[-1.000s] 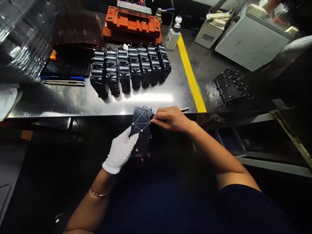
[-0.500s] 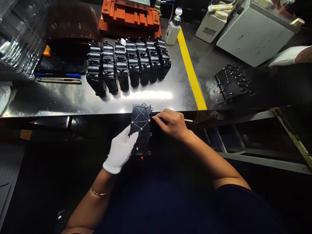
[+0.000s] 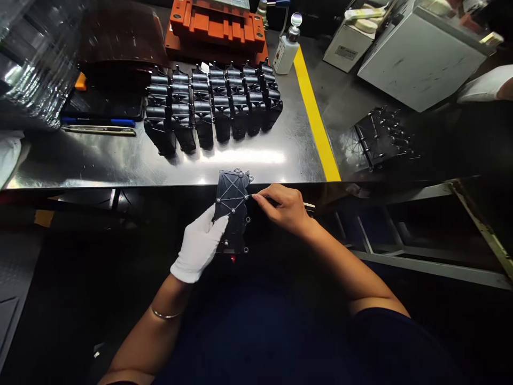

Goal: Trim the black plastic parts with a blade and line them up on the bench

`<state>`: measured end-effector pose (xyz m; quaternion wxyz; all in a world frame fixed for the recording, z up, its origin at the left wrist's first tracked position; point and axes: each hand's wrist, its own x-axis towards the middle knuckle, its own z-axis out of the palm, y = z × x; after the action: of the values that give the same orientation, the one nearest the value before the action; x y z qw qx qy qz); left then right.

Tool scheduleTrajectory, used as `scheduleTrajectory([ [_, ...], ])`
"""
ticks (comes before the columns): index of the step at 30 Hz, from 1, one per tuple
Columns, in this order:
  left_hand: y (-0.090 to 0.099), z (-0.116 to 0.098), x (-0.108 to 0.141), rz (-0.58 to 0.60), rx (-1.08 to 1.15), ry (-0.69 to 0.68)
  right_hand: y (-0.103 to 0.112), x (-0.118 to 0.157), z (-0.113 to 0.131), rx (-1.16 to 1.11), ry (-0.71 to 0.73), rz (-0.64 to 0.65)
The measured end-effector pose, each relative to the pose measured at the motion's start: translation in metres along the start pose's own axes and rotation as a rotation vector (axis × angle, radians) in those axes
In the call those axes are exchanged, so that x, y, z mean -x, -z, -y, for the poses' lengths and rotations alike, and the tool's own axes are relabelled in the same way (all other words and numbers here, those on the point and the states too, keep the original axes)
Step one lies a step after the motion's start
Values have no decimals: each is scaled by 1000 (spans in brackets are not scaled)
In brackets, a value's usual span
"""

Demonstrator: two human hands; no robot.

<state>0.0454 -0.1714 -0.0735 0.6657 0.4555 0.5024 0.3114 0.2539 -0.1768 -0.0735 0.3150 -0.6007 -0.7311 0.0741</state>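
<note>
My left hand (image 3: 200, 243), in a white glove, grips a black plastic cover (image 3: 233, 227) by its left edge, thumb on its face. The cover has crossed ribs and small round bosses and is held upright in front of the bench edge. My bare right hand (image 3: 285, 206) is closed around a slim tool (image 3: 309, 205), whose pale rear end sticks out behind the hand. The tool's thin tip reaches the cover's right edge near a boss. Its exact kind is hidden by my fingers. Under the cover shows a small red bit (image 3: 233, 259).
A row of black plastic parts (image 3: 206, 133) stands on the metal bench (image 3: 80, 166). Behind are an orange fixture (image 3: 216, 24) and a pump bottle (image 3: 285, 56). Yellow tape (image 3: 316, 117) crosses the bench. Further right lie another black part (image 3: 380, 136) and a co-worker's gloved hand (image 3: 484, 84).
The view has shifted slightly. My right hand has moved a little, and the tool's tip now meets the cover's edge more closely. My left hand keeps its hold.
</note>
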Motion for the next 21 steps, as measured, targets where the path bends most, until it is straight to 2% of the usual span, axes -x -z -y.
scheduleTrajectory([
  [10,-2,11,-4,-13,1,-21,-7,12,17,60,-77,-63],
  [13,0,8,-3,-9,0,-27,-3,10,19,-34,-102,-39],
  [15,7,2,1,60,-17,-4,6,7,15,-139,-157,-73],
  [17,17,-5,6,213,-80,37,16,5,9,-223,-268,-124],
  [18,24,-9,9,310,-132,64,20,5,6,-282,-334,-92],
  [19,30,-12,12,408,-189,94,23,6,4,-368,-393,13],
  [21,43,-16,16,579,-243,176,22,13,2,-604,-478,389],
])
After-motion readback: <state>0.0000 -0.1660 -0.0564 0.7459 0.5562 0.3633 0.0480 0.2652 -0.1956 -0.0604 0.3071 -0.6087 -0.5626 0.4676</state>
